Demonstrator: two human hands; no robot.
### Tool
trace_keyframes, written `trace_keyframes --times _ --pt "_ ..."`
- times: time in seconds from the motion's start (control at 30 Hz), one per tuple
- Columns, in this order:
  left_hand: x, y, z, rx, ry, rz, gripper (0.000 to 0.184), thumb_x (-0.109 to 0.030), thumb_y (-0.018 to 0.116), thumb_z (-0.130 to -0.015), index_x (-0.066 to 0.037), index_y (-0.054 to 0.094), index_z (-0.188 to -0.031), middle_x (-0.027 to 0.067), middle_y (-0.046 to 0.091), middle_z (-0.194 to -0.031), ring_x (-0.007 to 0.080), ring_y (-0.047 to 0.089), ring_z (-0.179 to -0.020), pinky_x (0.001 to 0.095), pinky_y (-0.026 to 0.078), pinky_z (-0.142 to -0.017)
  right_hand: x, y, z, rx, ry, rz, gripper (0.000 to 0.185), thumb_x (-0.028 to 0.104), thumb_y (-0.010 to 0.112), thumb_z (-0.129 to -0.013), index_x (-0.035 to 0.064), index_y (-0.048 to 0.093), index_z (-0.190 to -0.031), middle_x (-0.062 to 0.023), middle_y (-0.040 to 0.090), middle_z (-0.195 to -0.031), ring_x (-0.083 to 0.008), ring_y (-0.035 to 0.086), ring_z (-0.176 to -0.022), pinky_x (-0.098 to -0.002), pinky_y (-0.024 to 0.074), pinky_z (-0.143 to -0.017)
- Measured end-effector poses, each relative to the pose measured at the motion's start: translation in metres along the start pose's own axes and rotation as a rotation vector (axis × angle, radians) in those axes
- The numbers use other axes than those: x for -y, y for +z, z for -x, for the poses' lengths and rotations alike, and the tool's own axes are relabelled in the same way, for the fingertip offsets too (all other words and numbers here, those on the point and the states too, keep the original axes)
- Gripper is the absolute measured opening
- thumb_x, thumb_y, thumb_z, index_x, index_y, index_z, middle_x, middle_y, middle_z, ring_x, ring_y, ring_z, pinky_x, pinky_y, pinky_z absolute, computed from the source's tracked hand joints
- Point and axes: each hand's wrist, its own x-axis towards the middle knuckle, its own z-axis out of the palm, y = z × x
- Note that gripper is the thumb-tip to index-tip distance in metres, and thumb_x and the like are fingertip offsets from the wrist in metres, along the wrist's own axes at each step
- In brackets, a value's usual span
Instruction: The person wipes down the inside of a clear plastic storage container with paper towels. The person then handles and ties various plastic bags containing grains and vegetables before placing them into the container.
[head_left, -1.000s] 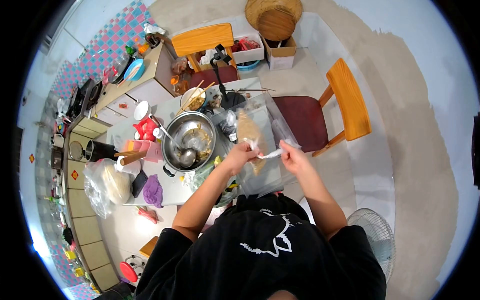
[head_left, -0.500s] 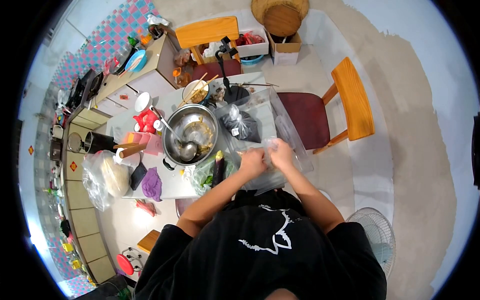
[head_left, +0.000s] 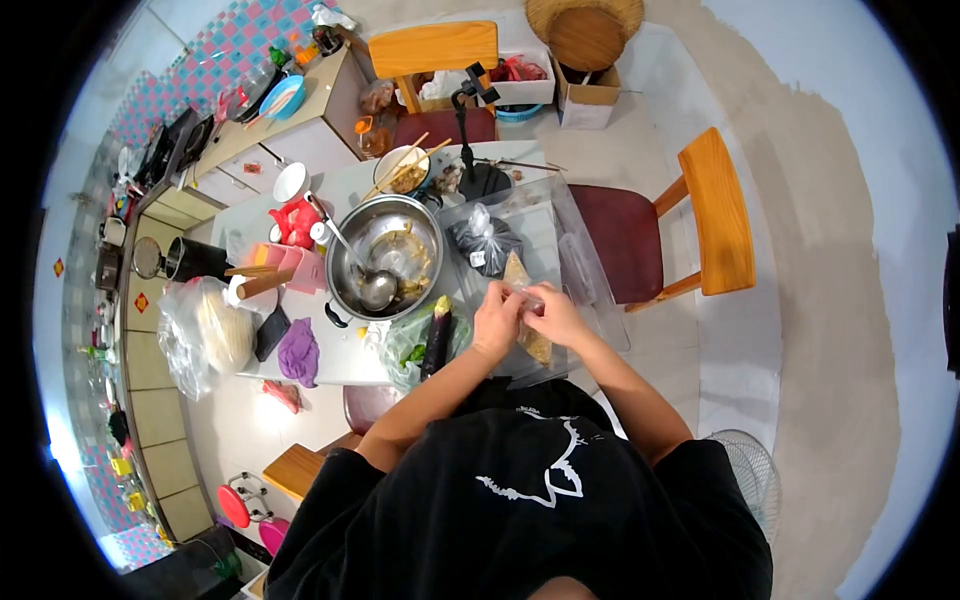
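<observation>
"Where's our tan bag (head_left: pixel 537 347)?"

"Beneath our left grip (head_left: pixel 497 320) and right grip (head_left: pixel 554 316), equally near, both pinching its middle."

"Its long axis?"

"Leading away from us, slightly left, over the box (head_left: pixel 586 270); just left of its far tip sits the black bag (head_left: pixel 488 248)."

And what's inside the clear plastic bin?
A bag of dark contents shows in the bin. Your left hand, right hand and the tan-filled bag they hold cover part; anything beneath is hidden.
</observation>
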Motion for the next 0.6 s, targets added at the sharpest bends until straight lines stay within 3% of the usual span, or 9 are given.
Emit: trace_keyframes --times 0.1,0.13,0.17,0.27,0.3,0.37,0.43,0.53,0.6 --pt "0.0 0.009 0.002 -0.132 -0.043 0.081 0.009 -0.003 0.057 -0.074 -0.004 0.053 -0.082 0.0132 0.049 -0.089 0.0313 0.055 -0.076 0.04 0.047 -0.063 -0.024 0.001 -0.011 0.111 0.068 -0.12 0.026 0.009 0.059 -0.079 -0.0025 0.058 -0.102 -0.0108 0.061 -0.088 -0.0192 0.06 -0.077 -0.0277 0.047 -0.067" --pt "-0.002 0.013 0.003 -0.143 -0.225 0.192 0.009 -0.004 0.056 -0.076 -0.003 0.051 -0.084 0.0141 0.05 -0.084 0.0317 0.055 -0.074 0.0395 0.046 -0.062 -0.024 -0.003 -0.014 0.114 0.069 -0.121 0.026 0.009 0.059 -0.079 -0.0025 0.058 -0.102 -0.0108 0.061 -0.088 -0.0192 0.06 -0.077 -0.0277 0.047 -0.067" --pt "-0.002 0.016 0.004 -0.154 -0.406 0.304 0.01 -0.004 0.055 -0.078 -0.001 0.049 -0.085 0.0149 0.051 -0.08 0.0322 0.055 -0.071 0.039 0.046 -0.062 -0.024 -0.006 -0.016 0.17 0.178 -0.178 0.024 0.01 0.059 -0.08 -0.002 0.059 -0.101 -0.0086 0.06 -0.087 -0.0155 0.058 -0.074 -0.026 0.046 -0.065" --pt "-0.002 0.017 0.002 -0.193 -0.493 0.37 0.017 -0.004 0.056 -0.079 -0.001 0.046 -0.093 0.0154 0.053 -0.075 0.0311 0.056 -0.069 0.0369 0.045 -0.062 -0.029 -0.008 -0.02 0.224 0.37 -0.304 0.022 0.013 0.06 -0.082 -0.0001 0.06 -0.099 -0.005 0.059 -0.083 -0.0096 0.054 -0.068 -0.0231 0.0434 -0.059" --pt "0.004 0.021 0.004 -0.196 -0.497 0.369 0.017 -0.004 0.056 -0.079 -0.001 0.046 -0.093 0.0154 0.053 -0.075 0.0311 0.056 -0.069 0.0369 0.045 -0.062 -0.031 -0.006 -0.022 0.22 0.451 -0.374 0.021 0.013 0.06 -0.082 0.0013 0.059 -0.099 -0.0036 0.059 -0.08 -0.0074 0.052 -0.065 -0.022 0.0418 -0.055" --pt "0.017 0.027 0.012 -0.131 -0.225 0.132 0.025 0.0 0.056 -0.077 -0.002 0.044 -0.099 0.0142 0.054 -0.081 0.0269 0.057 -0.07 0.0346 0.046 -0.06 -0.034 0.002 -0.022 0.152 0.459 -0.45 0.021 0.012 0.061 -0.082 0.0024 0.058 -0.099 -0.0025 0.058 -0.075 -0.007 0.051 -0.061 -0.0216 0.0399 -0.052" --pt "0.02 0.03 0.013 -0.137 -0.237 0.19 0.026 0.001 0.057 -0.076 -0.001 0.045 -0.099 0.0133 0.054 -0.083 0.0251 0.057 -0.07 0.0331 0.046 -0.06 -0.036 0.004 -0.024 0.078 0.468 -0.527 0.021 0.012 0.061 -0.081 0.0035 0.057 -0.1 -0.0015 0.057 -0.07 -0.0066 0.049 -0.057 -0.0212 0.0381 -0.048" --pt "0.016 0.026 0.011 -0.135 -0.252 0.325 0.03 0.003 0.058 -0.074 -0.001 0.047 -0.102 0.012 0.054 -0.087 0.0225 0.057 -0.07 0.0307 0.046 -0.059 -0.046 -0.008 -0.038 0.189 0.584 -0.533 0.021 0.009 0.063 -0.079 0.0031 0.053 -0.097 -0.002 0.056 -0.069 -0.0078 0.049 -0.053 -0.0209 0.0371 -0.044" --pt "0.017 0.024 0.008 -0.128 -0.255 0.404 0.031 0.004 0.059 -0.074 -0.002 0.049 -0.103 0.0116 0.053 -0.088 0.0218 0.057 -0.07 0.0299 0.047 -0.059 -0.048 -0.016 -0.046 0.436 0.62 -0.447 0.021 0.006 0.065 -0.077 0.0022 0.052 -0.091 -0.0035 0.056 -0.07 -0.0088 0.05 -0.051 -0.0217 0.0396 -0.045"
